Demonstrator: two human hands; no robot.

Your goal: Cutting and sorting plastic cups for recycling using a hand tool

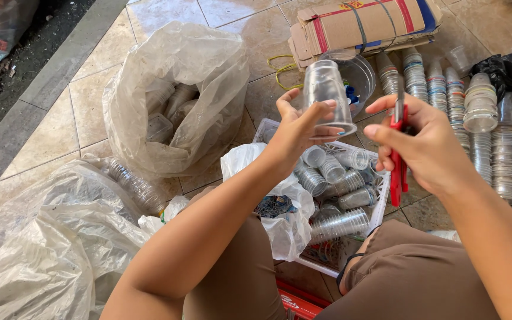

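One clear plastic cup (328,96) was held upright, mouth down, in the left hand (296,131), just left of the red-handled cutter (398,148) gripped by the right hand (425,145).

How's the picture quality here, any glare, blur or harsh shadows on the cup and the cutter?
Head view: soft, even daylight with no hard shadows; the clear cup in the left hand is sharp, with faint highlights on its wall; the right hand and red cutter are crisp; mild glare on the plastic bags; slight wide-angle stretch near the edges.
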